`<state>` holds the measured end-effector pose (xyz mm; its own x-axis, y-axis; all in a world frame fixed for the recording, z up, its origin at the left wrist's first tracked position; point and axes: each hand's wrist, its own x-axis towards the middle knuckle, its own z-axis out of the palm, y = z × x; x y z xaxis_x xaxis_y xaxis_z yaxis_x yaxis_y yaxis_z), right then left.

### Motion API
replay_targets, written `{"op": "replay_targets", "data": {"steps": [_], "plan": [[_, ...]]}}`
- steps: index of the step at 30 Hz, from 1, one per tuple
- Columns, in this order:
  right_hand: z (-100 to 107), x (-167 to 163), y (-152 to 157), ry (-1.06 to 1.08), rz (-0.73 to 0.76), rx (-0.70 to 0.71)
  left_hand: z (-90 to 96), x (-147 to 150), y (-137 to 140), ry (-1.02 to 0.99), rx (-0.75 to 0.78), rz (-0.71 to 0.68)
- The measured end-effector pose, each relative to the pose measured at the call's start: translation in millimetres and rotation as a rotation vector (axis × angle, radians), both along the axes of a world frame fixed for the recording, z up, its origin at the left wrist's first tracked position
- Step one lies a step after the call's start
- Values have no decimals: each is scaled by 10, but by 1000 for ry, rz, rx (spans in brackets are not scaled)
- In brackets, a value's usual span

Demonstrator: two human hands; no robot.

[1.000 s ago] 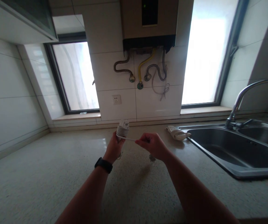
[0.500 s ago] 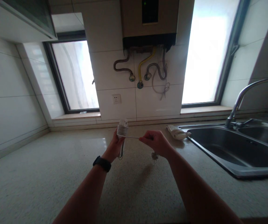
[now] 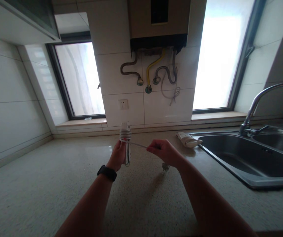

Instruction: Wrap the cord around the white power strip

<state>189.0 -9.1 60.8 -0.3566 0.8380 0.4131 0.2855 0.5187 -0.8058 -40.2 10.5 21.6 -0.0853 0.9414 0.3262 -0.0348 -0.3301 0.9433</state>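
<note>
My left hand (image 3: 117,154), with a dark watch on its wrist, is closed around a white power strip (image 3: 128,154) held above the counter. Several turns of white cord (image 3: 125,135) are wound about the strip's upper part. From these turns the cord runs taut to the right, where my right hand (image 3: 161,151) pinches it between its fingertips. Below my right hand hangs a pale plug (image 3: 165,167), somewhat blurred. The left fingers behind the strip are hidden.
A second white bundle with cord wound on it (image 3: 188,140) lies by the sink (image 3: 230,164) on the right. The speckled counter (image 3: 57,191) runs to the tiled wall. A socket (image 3: 123,104) and a water heater (image 3: 160,23) with hoses are on the wall.
My left hand has turned the power strip and shifted it slightly left, so more of its length shows. The taut cord now slopes down to my nearly still right hand.
</note>
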Motion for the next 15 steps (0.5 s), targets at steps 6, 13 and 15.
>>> {"op": "replay_targets", "data": {"steps": [6,13,15], "plan": [[-4,91,83,15,11,-22,138,99,-218,-181,-82,-310],[16,120,53,-3,126,-77,146,101,-302,-209,-168,-481],[45,129,9,2,161,-76,130,99,-281,-213,-164,-454]]}}
